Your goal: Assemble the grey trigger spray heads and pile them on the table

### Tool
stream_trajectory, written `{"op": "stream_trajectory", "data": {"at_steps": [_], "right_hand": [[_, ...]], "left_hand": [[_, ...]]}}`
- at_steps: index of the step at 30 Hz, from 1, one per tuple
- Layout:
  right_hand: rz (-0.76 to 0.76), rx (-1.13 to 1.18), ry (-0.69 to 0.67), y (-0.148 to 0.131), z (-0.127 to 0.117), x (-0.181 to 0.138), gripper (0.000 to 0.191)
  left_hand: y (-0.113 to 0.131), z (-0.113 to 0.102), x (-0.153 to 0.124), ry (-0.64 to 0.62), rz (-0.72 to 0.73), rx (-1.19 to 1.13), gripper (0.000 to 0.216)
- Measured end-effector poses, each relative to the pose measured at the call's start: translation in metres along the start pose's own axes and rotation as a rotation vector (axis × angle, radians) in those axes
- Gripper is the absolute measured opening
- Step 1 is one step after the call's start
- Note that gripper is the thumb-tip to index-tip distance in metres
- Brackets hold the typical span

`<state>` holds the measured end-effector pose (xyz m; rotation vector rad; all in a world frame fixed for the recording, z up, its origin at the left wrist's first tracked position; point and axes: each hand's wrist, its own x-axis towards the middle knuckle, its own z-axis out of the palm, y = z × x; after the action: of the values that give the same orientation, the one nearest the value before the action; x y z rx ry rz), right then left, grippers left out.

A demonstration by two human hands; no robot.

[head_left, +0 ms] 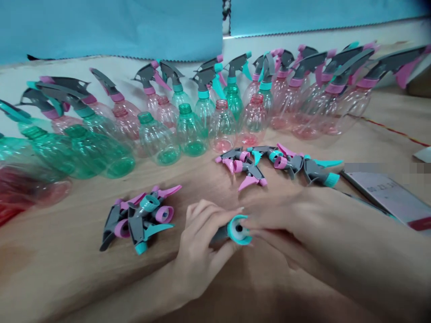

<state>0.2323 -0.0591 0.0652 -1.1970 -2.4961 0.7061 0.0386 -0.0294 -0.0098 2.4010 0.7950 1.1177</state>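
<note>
My left hand (202, 251) is wrapped around a grey trigger spray head (239, 229) whose teal collar faces me, its round opening showing. My right hand (279, 220) reaches in from the right, fingers and thumb closed at the collar's edge. Whether something small sits between those fingertips is hidden. To the left of my hands lies a pile of loose trigger heads (144, 220) in grey with pink and teal parts. Beyond my right hand, several more loose heads (249, 168) are spread on the wooden table (84, 269).
Clear green and pink bottles stand in rows along the back, such as an uncapped green bottle (192, 134) and an uncapped pink bottle (222, 125). Many others carry trigger heads. A phone (387, 197) showing a timer lies at right, near a red-yellow cord (397, 129).
</note>
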Motion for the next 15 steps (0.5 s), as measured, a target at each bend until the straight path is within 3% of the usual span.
{"op": "stream_trajectory", "data": {"at_steps": [4,15], "right_hand": [[0.049,0.019,0.017,0.002,-0.007,0.007,0.028],[0.124,0.245,-0.118,0.018,-0.017,0.016,0.025]], "left_hand": [[-0.001,0.000,0.000,0.045,-0.036,0.009,0.024],[-0.003,-0.002,-0.001,-0.038,-0.030,0.016,0.031]]}}
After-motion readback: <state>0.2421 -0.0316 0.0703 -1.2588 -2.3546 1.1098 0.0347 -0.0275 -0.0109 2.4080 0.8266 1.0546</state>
